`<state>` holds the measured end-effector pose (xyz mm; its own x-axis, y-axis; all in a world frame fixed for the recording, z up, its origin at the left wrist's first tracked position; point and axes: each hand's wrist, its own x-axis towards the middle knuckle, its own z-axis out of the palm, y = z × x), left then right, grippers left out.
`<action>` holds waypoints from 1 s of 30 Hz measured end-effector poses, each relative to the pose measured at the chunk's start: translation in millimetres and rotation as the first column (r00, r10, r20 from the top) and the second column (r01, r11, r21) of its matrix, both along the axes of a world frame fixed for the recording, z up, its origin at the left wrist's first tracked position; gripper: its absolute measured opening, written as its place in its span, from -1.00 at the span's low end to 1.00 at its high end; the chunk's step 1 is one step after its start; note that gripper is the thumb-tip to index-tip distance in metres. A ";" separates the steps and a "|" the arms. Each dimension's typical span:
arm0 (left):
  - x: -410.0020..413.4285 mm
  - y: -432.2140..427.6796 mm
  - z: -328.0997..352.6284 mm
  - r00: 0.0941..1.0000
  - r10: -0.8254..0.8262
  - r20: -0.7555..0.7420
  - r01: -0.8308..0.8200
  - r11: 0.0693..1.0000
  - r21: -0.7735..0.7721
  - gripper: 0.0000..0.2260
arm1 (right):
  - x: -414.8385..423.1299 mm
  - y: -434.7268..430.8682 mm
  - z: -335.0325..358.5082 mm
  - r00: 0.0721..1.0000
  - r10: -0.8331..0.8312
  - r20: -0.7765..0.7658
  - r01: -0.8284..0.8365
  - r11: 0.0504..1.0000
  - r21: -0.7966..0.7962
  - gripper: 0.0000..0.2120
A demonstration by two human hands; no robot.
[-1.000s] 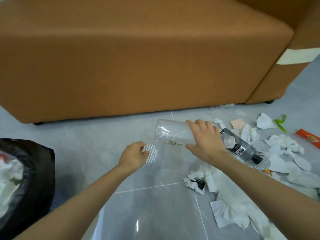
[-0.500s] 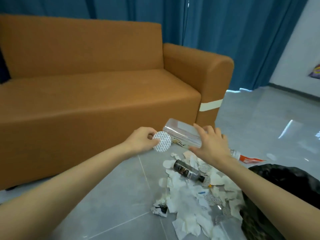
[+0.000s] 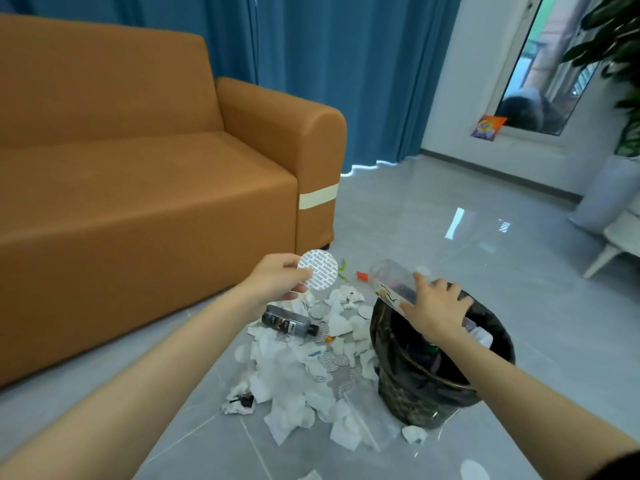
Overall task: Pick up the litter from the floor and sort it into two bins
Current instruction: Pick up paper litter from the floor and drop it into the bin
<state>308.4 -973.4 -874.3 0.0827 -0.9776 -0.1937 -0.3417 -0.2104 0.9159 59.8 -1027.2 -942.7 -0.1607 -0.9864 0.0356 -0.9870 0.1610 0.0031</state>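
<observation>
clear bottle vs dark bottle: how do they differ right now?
The clear bottle is see-through; the dark bottle is black with a label. The clear bottle is held by the right hand, tilted over the bin; the dark bottle lies flat on the floor among tissues. Both are litter bottles.

Entry: my body, as it is showing here. Two arms are coming into view from the bottom edge, both bare.
Left hand (image 3: 278, 278): bare, thumb and knuckles showing.
Left forearm (image 3: 156, 375): running bare along its whole visible length.
Right hand (image 3: 438, 311): bare, its back and all its fingers showing.
Right forearm (image 3: 536, 393): bare likewise.
Dark sliver (image 3: 633, 457): edging my right arm at the bottom corner. I am unable to tell whether it is a sleeve.
</observation>
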 end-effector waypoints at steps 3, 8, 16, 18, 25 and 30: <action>0.1 5.0 -9.8 1.000 0.023 0.010 -0.023 1.000 0.002 -0.76 | -16.8 9.0 -10.4 0.997 -0.041 -0.064 0.042 0.999 0.011 -0.38; 1.5 17.5 -28.5 0.996 0.087 -0.028 -0.088 0.996 -0.012 -0.71 | -24.4 25.3 -22.9 0.992 -0.067 -0.111 0.072 0.996 0.046 -0.31; -7.7 36.9 -69.3 0.974 0.176 -0.145 -0.176 0.984 0.011 -0.90 | -23.1 36.4 -31.1 0.986 0.019 -0.163 0.007 0.988 0.155 -0.60; -8.0 39.9 -73.2 0.976 0.170 -0.135 -0.173 0.985 -0.014 -0.91 | -19.6 41.0 -35.6 0.983 0.053 -0.175 -0.021 0.984 0.179 -0.75; 0.6 42.1 -75.0 0.971 0.196 -0.137 -0.209 0.974 -0.091 -0.89 | 8.6 53.8 -52.2 0.965 0.255 0.056 -0.252 0.967 -0.042 -0.63; 14.2 47.7 -81.4 0.960 0.237 -0.149 -0.256 0.958 -0.125 -0.87 | 51.8 64.5 -57.9 0.914 0.355 0.198 -0.353 0.934 -0.045 -0.66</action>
<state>322.6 -925.7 -955.7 0.3082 -0.9480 -0.0800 -0.1709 -0.1379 0.9756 111.5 -962.8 -1000.5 0.1946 -0.9797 0.0475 -0.9591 -0.2002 -0.2001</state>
